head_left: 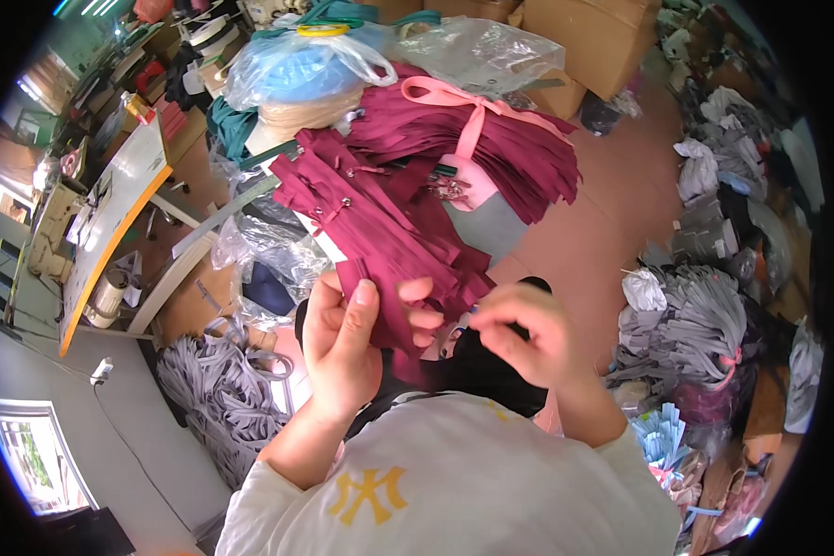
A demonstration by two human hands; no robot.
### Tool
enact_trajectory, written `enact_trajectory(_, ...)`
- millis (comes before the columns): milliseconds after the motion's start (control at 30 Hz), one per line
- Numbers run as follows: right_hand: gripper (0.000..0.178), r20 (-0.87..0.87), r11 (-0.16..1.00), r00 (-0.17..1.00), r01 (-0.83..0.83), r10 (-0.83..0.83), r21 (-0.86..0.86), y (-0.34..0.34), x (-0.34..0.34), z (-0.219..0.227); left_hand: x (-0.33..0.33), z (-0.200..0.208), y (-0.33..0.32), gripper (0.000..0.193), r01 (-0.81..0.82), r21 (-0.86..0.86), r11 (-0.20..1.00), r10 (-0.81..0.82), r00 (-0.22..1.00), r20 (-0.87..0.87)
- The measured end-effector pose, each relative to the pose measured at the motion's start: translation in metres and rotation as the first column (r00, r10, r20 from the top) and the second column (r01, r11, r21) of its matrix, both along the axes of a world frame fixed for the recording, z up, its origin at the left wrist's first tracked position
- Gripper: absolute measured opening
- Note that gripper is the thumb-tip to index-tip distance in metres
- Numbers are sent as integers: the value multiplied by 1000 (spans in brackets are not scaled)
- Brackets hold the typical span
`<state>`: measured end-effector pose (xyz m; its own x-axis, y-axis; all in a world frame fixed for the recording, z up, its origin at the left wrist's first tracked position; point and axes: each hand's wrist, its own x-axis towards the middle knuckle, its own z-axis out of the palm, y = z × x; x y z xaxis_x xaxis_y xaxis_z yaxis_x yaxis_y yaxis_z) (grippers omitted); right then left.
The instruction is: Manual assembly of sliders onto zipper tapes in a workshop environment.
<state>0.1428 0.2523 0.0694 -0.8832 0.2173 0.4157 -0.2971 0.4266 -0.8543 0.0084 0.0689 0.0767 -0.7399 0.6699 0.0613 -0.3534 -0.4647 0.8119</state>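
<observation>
A: Maroon zipper bundle (380,236) sits centre frame, long axis running from upper left down to lower right; lower ends point at the person's chest

B: hands?

A: left hand (343,338) clamps the lower end of the bundle, thumb up over the front, fingers (417,292) wrapped around the strips. right hand (524,334) just beside it, its fingers curled in and pinched together near the strip ends; can't tell exactly what they hold

B: surroundings?

A: second maroon bundle (491,139) tied with a pink ribbon (468,111) lies behind, fanning to the right. Clear plastic bags (296,69) with blue and cream material above that. Grey zipper heap (218,394) on the floor lower left, more grey bundles (695,324) on the right. White tabletop (111,208) with orange edge far left, cardboard boxes (593,37) at top

B: obstructions?

A: left hand covers the bundle's lower end; a dark object (486,366) sits under both hands
</observation>
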Motion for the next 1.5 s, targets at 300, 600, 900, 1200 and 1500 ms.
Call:
enact_trajectory(300,24,-188,994,979,92,-81,53,-45,-39,35,13,-27,4,23,-396,3,918,239,547,-802)
enact_trajectory(600,9,5,926,999,-31,35,-377,-38,-32,3,5,-9,-5,51,-435,59,899,153,185,-971)
enact_trajectory(900,12,95,838,976,-116,196,-534,-24,-29,3,-3,-20,-8,12,-78,-244,967,-60,857,-512)
enact_trajectory(1200,16,13,991,1000,-23,25,-129,-21,-36,4,5,-10,-7,13,101,-195,976,-124,986,-111)
enact_trajectory(1500,22,-43,988,998,57,-51,141,-21,-39,-1,-8,-15,-9,5,-249,-338,908,-121,616,-779)
